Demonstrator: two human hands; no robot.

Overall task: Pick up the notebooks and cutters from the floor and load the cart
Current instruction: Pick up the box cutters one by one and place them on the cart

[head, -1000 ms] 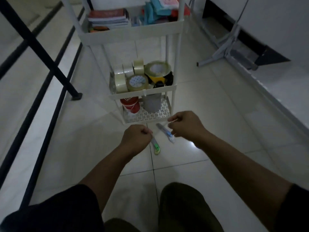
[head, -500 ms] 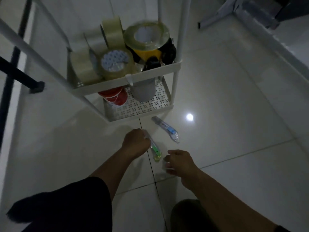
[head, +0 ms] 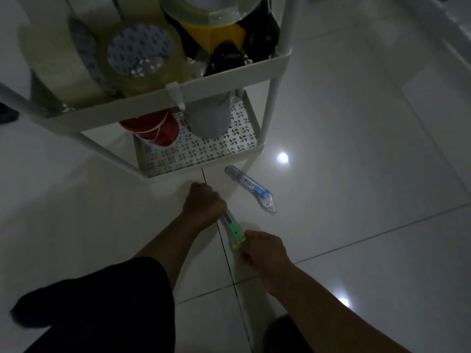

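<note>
A green cutter [head: 233,229] in a clear wrapper is low over the white tile floor. My left hand [head: 204,202] is shut on its upper end. My right hand [head: 265,248] has its fingers closed on the lower end. A blue cutter [head: 251,188], also in a clear wrapper, lies free on the floor to the right of my left hand, just in front of the cart. The white cart [head: 229,75] stands right ahead, with its middle and bottom shelves showing. No notebooks are in view.
The middle shelf holds several tape rolls [head: 137,54], and the perforated bottom shelf [head: 198,151] holds a red container [head: 155,131] and a grey cup [head: 207,118]. My knees fill the lower edge of the view. Bare tile floor stretches to the right.
My right hand has left the blue cutter on the floor and come back to the green cutter's lower end. The view has dropped closer to the cart and floor.
</note>
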